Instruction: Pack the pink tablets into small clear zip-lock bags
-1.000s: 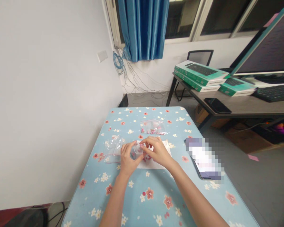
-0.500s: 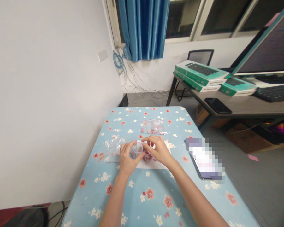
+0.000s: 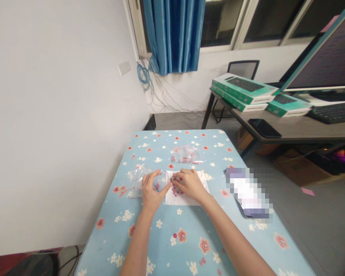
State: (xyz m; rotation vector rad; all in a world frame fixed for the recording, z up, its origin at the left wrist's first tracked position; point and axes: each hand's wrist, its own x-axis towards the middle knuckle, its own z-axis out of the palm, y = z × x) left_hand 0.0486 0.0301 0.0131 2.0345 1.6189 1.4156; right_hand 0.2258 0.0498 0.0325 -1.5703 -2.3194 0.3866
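My left hand (image 3: 154, 191) is curved, thumb toward the right and fingers raised, with a thin pale cord (image 3: 167, 176) looping by its fingertips. Close against its thumb, my right hand (image 3: 188, 184) has its fingertips pinched together over the beads; what lies in the pinch is too small to make out. Small pinkish-red beads (image 3: 176, 191) are scattered on a white sheet (image 3: 186, 201) under the right hand, which covers part of them. A clear plastic bag (image 3: 136, 177) lies left of and behind my left hand.
Another clear bag with pink beads (image 3: 186, 154) lies farther back on the flowered blue tablecloth (image 3: 161, 241). A phone (image 3: 248, 193), its screen blurred out, rests at the right. Beyond stands a desk with green keyboard boxes (image 3: 244, 90), a dark phone (image 3: 264, 128) and a monitor (image 3: 324, 53).
My right hand has lowered onto the beads and its fingers have drawn closer together. My left hand has shifted slightly left. The cord loop between them shows less clearly.
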